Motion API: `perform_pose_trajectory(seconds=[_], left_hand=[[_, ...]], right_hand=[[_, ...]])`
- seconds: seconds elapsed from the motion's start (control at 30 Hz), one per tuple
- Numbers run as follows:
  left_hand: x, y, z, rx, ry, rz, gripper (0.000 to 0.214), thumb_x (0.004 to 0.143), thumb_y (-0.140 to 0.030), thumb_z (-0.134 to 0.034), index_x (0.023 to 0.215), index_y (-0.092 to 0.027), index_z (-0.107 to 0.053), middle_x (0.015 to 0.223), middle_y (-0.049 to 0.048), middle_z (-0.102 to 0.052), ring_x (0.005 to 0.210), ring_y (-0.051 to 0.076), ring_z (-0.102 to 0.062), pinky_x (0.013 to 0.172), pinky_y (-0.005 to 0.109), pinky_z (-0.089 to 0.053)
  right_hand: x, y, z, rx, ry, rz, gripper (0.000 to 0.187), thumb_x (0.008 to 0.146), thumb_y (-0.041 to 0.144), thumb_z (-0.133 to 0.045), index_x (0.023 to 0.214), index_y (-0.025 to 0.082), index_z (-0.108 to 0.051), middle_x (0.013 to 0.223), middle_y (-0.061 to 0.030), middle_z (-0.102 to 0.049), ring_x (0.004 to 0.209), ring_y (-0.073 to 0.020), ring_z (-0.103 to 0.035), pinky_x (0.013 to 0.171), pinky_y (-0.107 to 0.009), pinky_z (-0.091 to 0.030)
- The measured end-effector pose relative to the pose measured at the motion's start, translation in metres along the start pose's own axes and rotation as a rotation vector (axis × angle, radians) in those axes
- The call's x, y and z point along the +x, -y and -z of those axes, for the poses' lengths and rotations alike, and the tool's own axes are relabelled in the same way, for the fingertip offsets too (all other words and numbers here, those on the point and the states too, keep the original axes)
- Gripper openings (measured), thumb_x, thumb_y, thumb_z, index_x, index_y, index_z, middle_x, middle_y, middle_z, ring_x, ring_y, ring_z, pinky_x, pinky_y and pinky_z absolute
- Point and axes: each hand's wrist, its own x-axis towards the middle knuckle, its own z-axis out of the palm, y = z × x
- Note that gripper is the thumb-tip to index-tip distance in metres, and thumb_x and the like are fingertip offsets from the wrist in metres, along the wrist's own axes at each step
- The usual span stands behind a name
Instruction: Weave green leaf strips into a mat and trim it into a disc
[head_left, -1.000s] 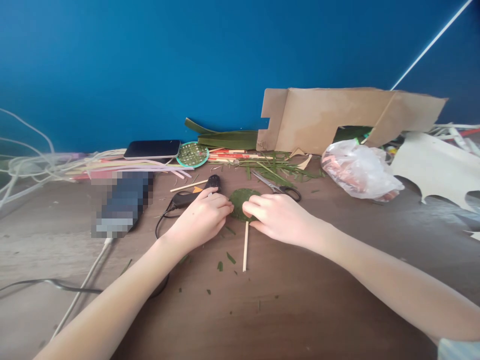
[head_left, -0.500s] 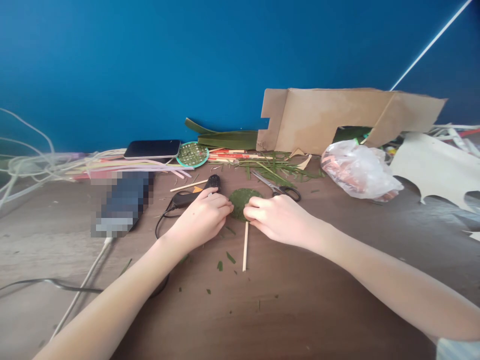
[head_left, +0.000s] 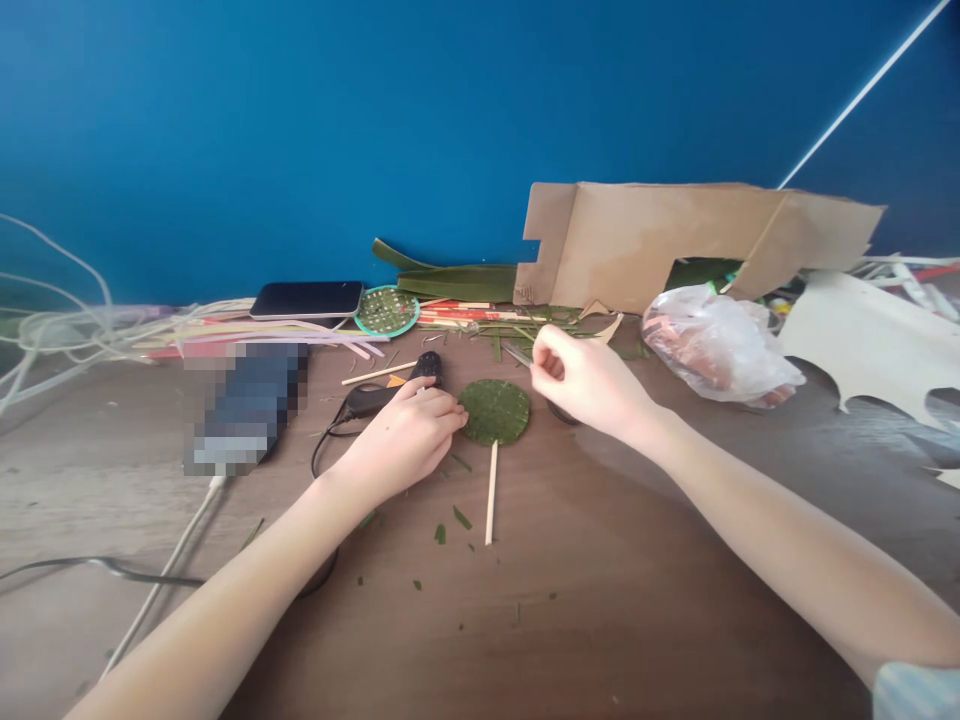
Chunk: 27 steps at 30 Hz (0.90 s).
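A round green leaf-covered disc (head_left: 496, 410) lies flat on the table, with a thin wooden stick (head_left: 491, 495) running from its lower edge towards me. My left hand (head_left: 424, 425) rests at the disc's left edge, its fingers bent together against the rim. To the disc's upper right, my right hand (head_left: 581, 385) is raised off it, thumb and fingers curled into a pinch; whatever is between the tips I cannot make out. Scissors (head_left: 519, 354) lie partly hidden behind this hand. A black corded tool, seemingly a glue gun (head_left: 367, 400), lies beside my left hand.
A cardboard piece (head_left: 630, 240) stands along the blue wall, with a plastic bag (head_left: 720, 345) before it. Further left are a teal-rimmed disc (head_left: 387, 311), a dark phone (head_left: 306, 299), pale strips (head_left: 300, 333) and a blurred-out device (head_left: 247, 410) on a cable. Leaf scraps (head_left: 440, 534) dot the table.
My right hand has let go of the disc's right edge and moved up and right, over the scissors. The left hand and the disc have stayed in place.
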Motion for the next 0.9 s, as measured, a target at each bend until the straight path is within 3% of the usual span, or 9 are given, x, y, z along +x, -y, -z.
perform_pose_trajectory(seconds=[0.1, 0.2, 0.37, 0.57, 0.73, 0.9], left_hand=[[0.0, 0.0, 0.0, -0.009, 0.011, 0.009, 0.027, 0.084, -0.009, -0.041, 0.089, -0.015, -0.067, 0.092, 0.0072, -0.07, 0.089, 0.019, -0.064, 0.097, 0.042, -0.042], [0.0, 0.0, 0.001, -0.039, 0.019, 0.043, 0.027, 0.084, -0.01, -0.042, 0.09, -0.015, -0.068, 0.096, 0.0067, -0.07, 0.091, 0.019, -0.063, 0.098, 0.043, -0.041], [0.001, 0.0, 0.004, -0.083, 0.03, 0.098, 0.028, 0.084, -0.012, -0.042, 0.096, -0.017, -0.067, 0.102, 0.006, -0.069, 0.1, 0.02, -0.06, 0.098, 0.043, -0.04], [0.0, -0.002, 0.004, -0.044, 0.019, 0.014, 0.033, 0.083, -0.009, -0.043, 0.103, -0.02, -0.067, 0.106, 0.0064, -0.066, 0.104, 0.022, -0.056, 0.1, 0.044, -0.038], [0.0, -0.008, 0.004, 0.014, 0.068, -0.022, 0.037, 0.077, -0.004, -0.046, 0.103, -0.02, -0.067, 0.106, 0.0067, -0.065, 0.106, 0.022, -0.055, 0.102, 0.045, -0.036], [-0.002, -0.015, 0.001, 0.074, 0.038, -0.053, 0.032, 0.077, -0.004, -0.046, 0.101, -0.011, -0.066, 0.102, 0.0114, -0.064, 0.102, 0.025, -0.056, 0.097, 0.045, -0.041]], right_hand=[[0.005, -0.012, -0.001, -0.085, -0.097, -0.05, 0.01, 0.081, 0.013, -0.045, 0.085, 0.018, -0.052, 0.072, -0.0025, -0.062, 0.066, -0.0164, -0.057, 0.061, -0.027, -0.039], [0.009, -0.021, -0.001, -0.12, -0.113, -0.027, 0.017, 0.08, 0.008, -0.044, 0.086, 0.016, -0.058, 0.084, -0.007, -0.066, 0.077, -0.0197, -0.06, 0.068, -0.03, -0.043], [0.008, -0.018, -0.006, -0.071, -0.021, 0.094, 0.024, 0.083, 0.008, -0.043, 0.09, 0.014, -0.064, 0.101, -0.0097, -0.066, 0.094, -0.0227, -0.059, 0.083, -0.036, -0.044], [0.0, -0.003, -0.026, 0.009, 0.125, 0.345, 0.015, 0.086, 0.019, -0.051, 0.092, 0.017, -0.065, 0.102, -0.008, -0.066, 0.101, -0.0213, -0.055, 0.088, -0.038, -0.042], [-0.003, 0.0, -0.033, -0.028, 0.159, 0.337, 0.011, 0.085, 0.017, -0.054, 0.083, 0.016, -0.064, 0.101, -0.0074, -0.064, 0.099, -0.0213, -0.054, 0.087, -0.038, -0.041], [-0.002, -0.001, -0.032, -0.004, 0.174, 0.327, 0.009, 0.084, 0.016, -0.054, 0.082, 0.015, -0.063, 0.102, -0.0082, -0.063, 0.099, -0.0213, -0.054, 0.085, -0.037, -0.041]])
